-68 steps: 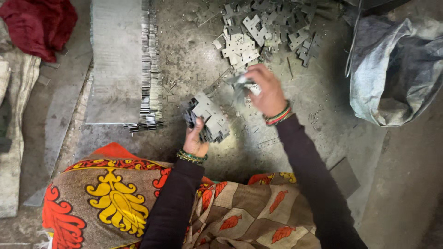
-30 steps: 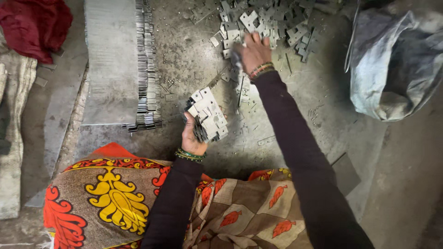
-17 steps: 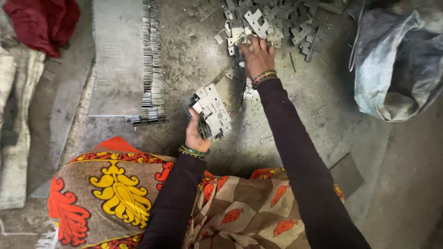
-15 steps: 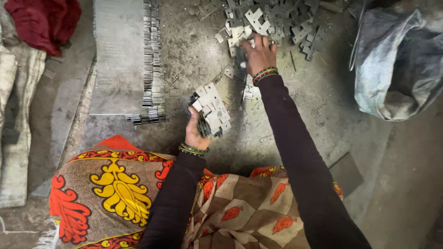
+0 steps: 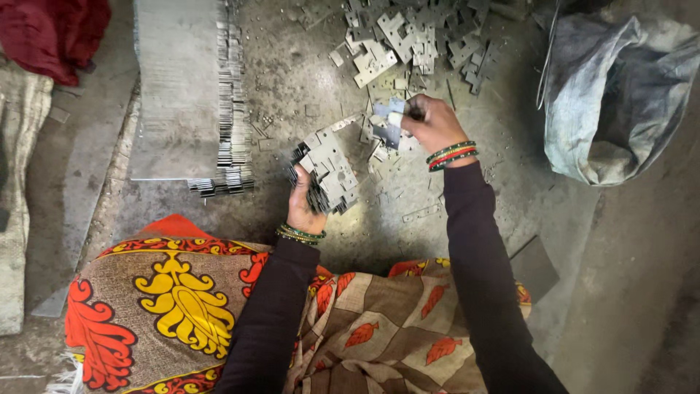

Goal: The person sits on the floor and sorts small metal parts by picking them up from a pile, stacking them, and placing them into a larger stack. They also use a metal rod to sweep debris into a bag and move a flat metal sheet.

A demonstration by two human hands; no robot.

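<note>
The stack of metal pieces (image 5: pixel 327 175) sits in my left hand (image 5: pixel 305 208), fanned a little like cards, and my fingers are closed around its lower part while the top pieces spread out above my palm. The pieces are flat, grey and cut with notches at the edges. My right hand (image 5: pixel 432 124) is further forward over the floor, and it is closed on a few more metal pieces (image 5: pixel 388 124) of the same kind, pinched between thumb and fingers; how many exactly I cannot tell. Both my wrists carry green and red bangles (image 5: pixel 450 155), and my sleeves are dark. Ahead of my right hand, a loose heap of pieces (image 5: pixel 415 40) lies scattered on the dusty concrete floor (image 5: pixel 306 80), with some small bits just under my right hand too. To the left of my left hand there is a long neat row of stacked pieces (image 5: pixel 232 102) standing on edge, just beside a flat grey slab (image 5: pixel 175 87). A grey sack (image 5: pixel 612 95) lies at the right side, well apart from both hands. In the top left corner I see a dark red cloth (image 5: pixel 51 29). My lap is covered with patterned fabric (image 5: pixel 182 299) in brown, orange and yellow, and the left hand with the stack is just above its edge
</note>
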